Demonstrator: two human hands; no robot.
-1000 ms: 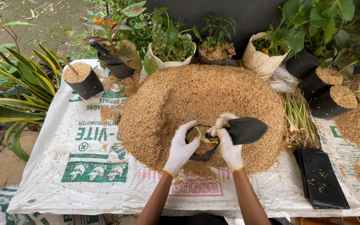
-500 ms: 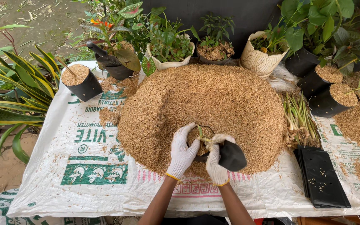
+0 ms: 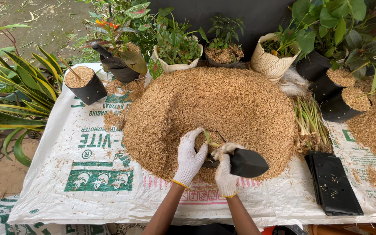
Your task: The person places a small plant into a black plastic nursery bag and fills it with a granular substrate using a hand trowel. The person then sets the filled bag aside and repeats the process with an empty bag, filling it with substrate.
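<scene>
Head view, looking straight down.

Left hand (image 3: 189, 157): white glove, fingers curled around the rim of a small black bag (image 3: 209, 163) half sunk in the near edge of the husk heap (image 3: 209, 109); grip closed on the bag's edge.

Right hand (image 3: 224, 174): white glove, fingers shut tight on the handle of a black scoop (image 3: 248, 163), blade pointing toward the right edge of the sheet, just beside the bag's mouth.

Seedling (image 3: 208, 139): thin, green-yellow, standing in the bag between the two hands; whether either hand touches it cannot be told.

Husk heap: large, round, tan, covering the middle of the white printed sheet (image 3: 88, 182), near edge touching both hands.

Filled black bag (image 3: 85, 82): upright, topped with husk, near the far left corner of the sheet, well apart from the hands.

Bundle of cuttings (image 3: 310, 122): green stems with pale roots, lying at the right side of the heap.

Stack of flat black bags (image 3: 334, 182): near the front right corner of the sheet, beside the cuttings.

Potted plants (image 3: 177, 48): row along the far edge of the sheet, among them a cream patterned pot (image 3: 268, 63) and several black bags holding husk at the far right.
</scene>
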